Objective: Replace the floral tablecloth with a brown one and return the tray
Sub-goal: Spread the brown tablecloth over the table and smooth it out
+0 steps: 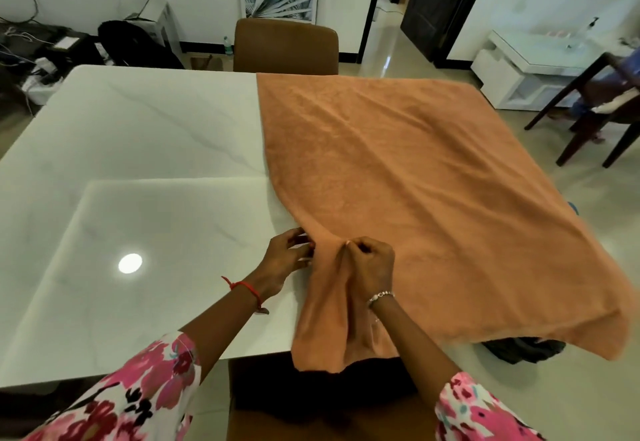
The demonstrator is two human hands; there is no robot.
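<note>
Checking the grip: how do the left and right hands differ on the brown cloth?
The left hand pinches the edge of the brown cloth; the right hand grips a bunched fold. The left wrist wears a red thread, the right a silver bracelet. Both hold the same cloth.

The left forearm (221,316) and right forearm (415,343) reach in from the bottom of the frame, converging near its centre. The right hand (372,267) is fisted around a bunched fold of brown cloth (415,170). The left hand (285,257), fingers curled, pinches its edge.
</note>
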